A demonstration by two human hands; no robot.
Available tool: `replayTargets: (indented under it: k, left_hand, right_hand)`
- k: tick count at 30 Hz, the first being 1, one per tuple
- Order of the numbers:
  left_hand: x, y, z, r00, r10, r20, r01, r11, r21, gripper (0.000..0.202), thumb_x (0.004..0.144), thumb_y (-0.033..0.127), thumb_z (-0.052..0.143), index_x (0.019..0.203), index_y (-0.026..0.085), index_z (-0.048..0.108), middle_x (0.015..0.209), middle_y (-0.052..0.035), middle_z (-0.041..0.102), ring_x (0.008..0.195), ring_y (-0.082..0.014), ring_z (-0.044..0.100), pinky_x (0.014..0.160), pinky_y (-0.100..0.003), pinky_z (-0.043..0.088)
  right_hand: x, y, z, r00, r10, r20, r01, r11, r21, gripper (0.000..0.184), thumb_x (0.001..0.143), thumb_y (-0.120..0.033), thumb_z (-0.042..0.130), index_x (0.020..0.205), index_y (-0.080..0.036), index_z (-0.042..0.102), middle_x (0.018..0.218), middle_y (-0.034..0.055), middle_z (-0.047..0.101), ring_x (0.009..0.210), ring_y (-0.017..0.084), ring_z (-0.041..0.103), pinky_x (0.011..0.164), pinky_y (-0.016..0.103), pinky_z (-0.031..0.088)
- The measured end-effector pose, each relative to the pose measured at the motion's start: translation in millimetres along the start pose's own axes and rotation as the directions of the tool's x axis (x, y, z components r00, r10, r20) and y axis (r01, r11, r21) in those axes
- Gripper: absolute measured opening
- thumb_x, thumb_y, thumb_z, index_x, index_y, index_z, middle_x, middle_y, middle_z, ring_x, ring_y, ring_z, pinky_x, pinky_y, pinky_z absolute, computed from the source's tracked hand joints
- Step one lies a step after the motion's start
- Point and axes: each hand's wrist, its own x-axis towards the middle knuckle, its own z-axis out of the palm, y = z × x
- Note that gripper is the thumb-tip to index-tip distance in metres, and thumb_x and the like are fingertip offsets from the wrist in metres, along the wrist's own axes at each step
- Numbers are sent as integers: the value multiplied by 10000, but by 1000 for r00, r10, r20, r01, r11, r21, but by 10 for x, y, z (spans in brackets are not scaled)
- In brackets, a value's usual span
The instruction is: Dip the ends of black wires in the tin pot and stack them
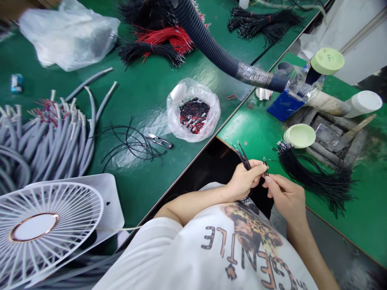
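Note:
My left hand (244,179) is closed around a small bunch of black wires (242,156) whose bare tips stick up above the fingers. Its thumb and forefinger reach toward a few separate black wires (265,166) with silvery ends. Those wires are pinched in my right hand (286,193), just beside the left fingertips. Both hands meet in front of my body, over the gap by the table edge. To the right, a large bundle of black wires (317,173) with tinned ends lies on the green bench.
A flexible hose (217,52) crosses to a blue hood (286,105) near pale green cups (300,135). On the left table are a bag of small red and black parts (195,114), thread snips (161,141), grey cables (54,141) and a white fan (51,225).

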Motion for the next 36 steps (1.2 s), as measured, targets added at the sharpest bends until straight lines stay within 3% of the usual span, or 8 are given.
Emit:
replayTargets:
  k: [11, 17, 23, 28, 36]
  left_hand:
    - [5, 13, -31, 1000, 25, 7, -25, 998, 62, 443, 677, 473, 851, 855, 109, 672, 495, 84, 469, 399, -21, 296, 412, -212, 144]
    - [-6, 7, -22, 1000, 27, 9, -27, 999, 37, 425, 673, 475, 857, 817, 117, 679, 462, 92, 440, 392, -26, 293, 415, -220, 136]
    - [4, -34, -4, 1000, 28, -12, -28, 999, 40, 440, 675, 493, 850, 861, 116, 723, 447, 87, 448, 401, -34, 308, 433, -219, 164]
    - [22, -65, 5, 1000, 11, -17, -11, 999, 39, 476, 661, 527, 847, 843, 106, 720, 447, 72, 475, 392, -27, 291, 426, -225, 127]
    - [39, -72, 9, 1000, -6, -8, 6, 1000, 19, 427, 695, 487, 840, 829, 102, 713, 432, 74, 454, 385, -27, 276, 420, -227, 112]
  right_hand:
    - [-4, 27, 3, 1000, 8, -5, -8, 1000, -9, 267, 941, -333, 600, 754, -185, 717, 616, -11, 604, 509, 103, 545, 519, 233, 423]
    - [19, -3, 8, 989, 140, 42, -144, 984, 106, 234, 928, -377, 608, 897, -174, 719, 622, -15, 627, 455, 99, 530, 472, 221, 433]
    - [10, 6, 52, 988, 135, -76, -127, 987, 99, 312, 939, -374, 597, 702, -179, 654, 582, -27, 542, 509, 97, 490, 509, 227, 395]
    - [15, 21, 56, 980, 120, -158, -106, 990, 94, 256, 924, -347, 620, 750, -180, 704, 583, -34, 530, 545, 103, 486, 548, 236, 393]
    - [31, 53, 69, 980, 104, -167, -96, 994, 52, 254, 920, -353, 627, 754, -176, 705, 610, -26, 582, 557, 112, 508, 563, 244, 403]
